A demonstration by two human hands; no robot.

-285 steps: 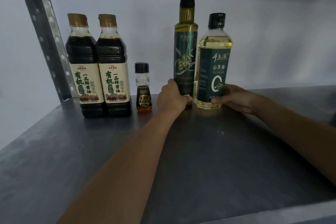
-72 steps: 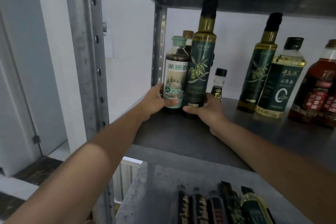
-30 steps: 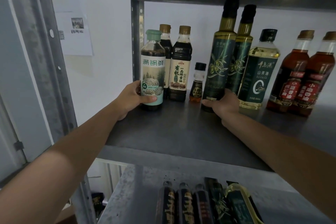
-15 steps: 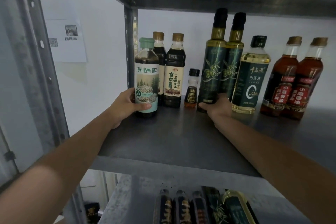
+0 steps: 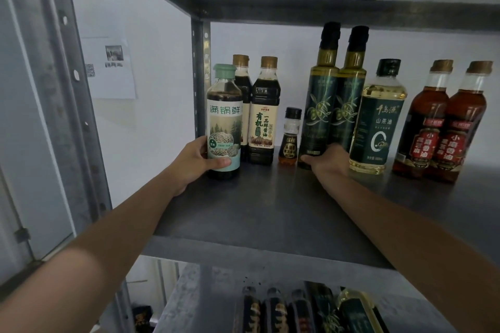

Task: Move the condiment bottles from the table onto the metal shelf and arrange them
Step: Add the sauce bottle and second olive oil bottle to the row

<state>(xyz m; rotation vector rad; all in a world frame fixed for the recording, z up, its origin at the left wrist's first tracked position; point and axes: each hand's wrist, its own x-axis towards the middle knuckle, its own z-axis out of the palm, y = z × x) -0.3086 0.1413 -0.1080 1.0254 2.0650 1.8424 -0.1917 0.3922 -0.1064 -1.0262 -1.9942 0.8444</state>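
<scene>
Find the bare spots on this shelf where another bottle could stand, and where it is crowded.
Free: the shelf front, between the forearms and ahead of the bottles; also its right front, ahead of the red sesame-oil pair. Crowded: the back row, from the green-capped bottle to that pair; only slim gaps flank the small bottle.

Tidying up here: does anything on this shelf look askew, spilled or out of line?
Nothing is spilled or toppled. Only the green-capped bottle, gripped by the left hand, stands forward of the back row, in front of a soy sauce bottle.
</scene>
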